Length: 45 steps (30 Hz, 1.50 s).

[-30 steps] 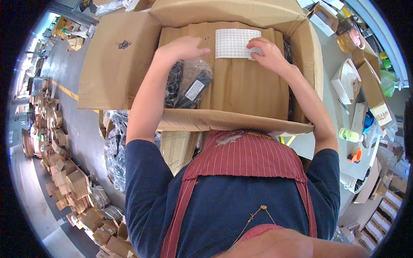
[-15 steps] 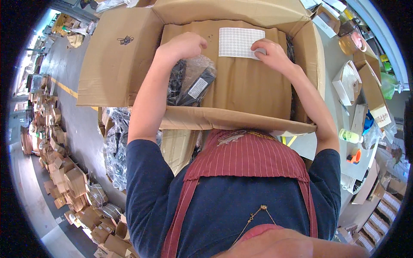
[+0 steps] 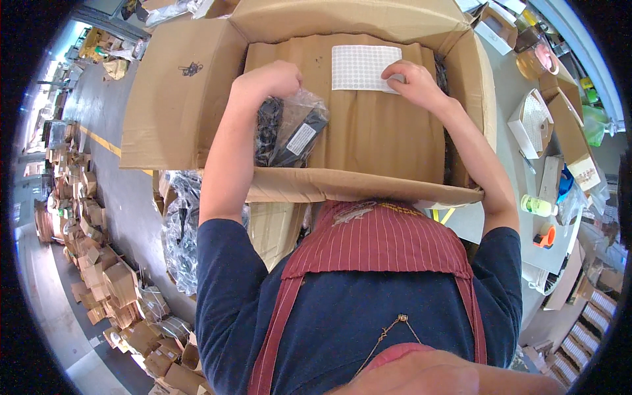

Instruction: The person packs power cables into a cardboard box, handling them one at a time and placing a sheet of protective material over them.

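A large open cardboard box point(image 3: 368, 185) stands in front of me, with a flat brown cardboard sheet point(image 3: 375, 131) inside it. On that sheet lies a white sheet of small round stickers point(image 3: 362, 66). My right hand point(image 3: 416, 84) pinches the sticker sheet's right edge between thumb and fingers. At the box's left side, a clear plastic bag point(image 3: 304, 105) holds a black item with a white label point(image 3: 301, 139); what kind it is I cannot tell. My left hand point(image 3: 271, 80) is closed at the bag's upper end, its fingertips mostly hidden.
On the grey table to the right are a small white box point(image 3: 526, 125), an orange tape roll point(image 3: 545, 236) and a green-labelled bottle point(image 3: 536, 205). Plastic-wrapped black items point(image 3: 181, 230) sit left below the box. Many cartons point(image 3: 118, 283) are piled along the floor at far left.
My left hand has shifted slightly left and down toward the bag, its fingers curling in more. My right hand stays at the sticker sheet's edge. The view has shifted a little.
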{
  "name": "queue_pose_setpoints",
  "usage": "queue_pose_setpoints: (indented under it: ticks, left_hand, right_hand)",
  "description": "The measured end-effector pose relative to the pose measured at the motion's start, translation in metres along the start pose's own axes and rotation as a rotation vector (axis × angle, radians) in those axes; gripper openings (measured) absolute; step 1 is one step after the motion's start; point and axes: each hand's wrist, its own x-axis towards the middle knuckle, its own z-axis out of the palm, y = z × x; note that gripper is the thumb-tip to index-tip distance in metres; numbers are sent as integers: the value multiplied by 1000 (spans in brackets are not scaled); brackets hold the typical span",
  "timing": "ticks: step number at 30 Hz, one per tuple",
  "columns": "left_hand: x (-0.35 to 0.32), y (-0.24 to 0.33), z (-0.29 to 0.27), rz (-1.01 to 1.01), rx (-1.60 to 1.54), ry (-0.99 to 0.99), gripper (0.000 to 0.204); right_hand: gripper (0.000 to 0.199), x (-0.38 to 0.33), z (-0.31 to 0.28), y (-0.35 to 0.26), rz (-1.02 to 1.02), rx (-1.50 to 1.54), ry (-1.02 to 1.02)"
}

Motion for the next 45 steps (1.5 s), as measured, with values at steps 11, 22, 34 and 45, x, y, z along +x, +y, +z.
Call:
queue_pose_setpoints:
  ticks: [11,22,34,45]
  left_hand:
    - [-3,0,-7,45,3,21,17]
    - [-11,33,-27,391,-362,405,27]
    - [-12,44,-22,487,-712,564,23]
    - [-27,56,-29,484,-1310,796,25]
  right_hand:
    - [19,1,-2,-5,-13,8,-11]
    - [19,3,-4,-3,19,0,-57]
    - [17,1,-10,-10,18,59,53]
    - [15,0,-13,-12,-25,113,90]
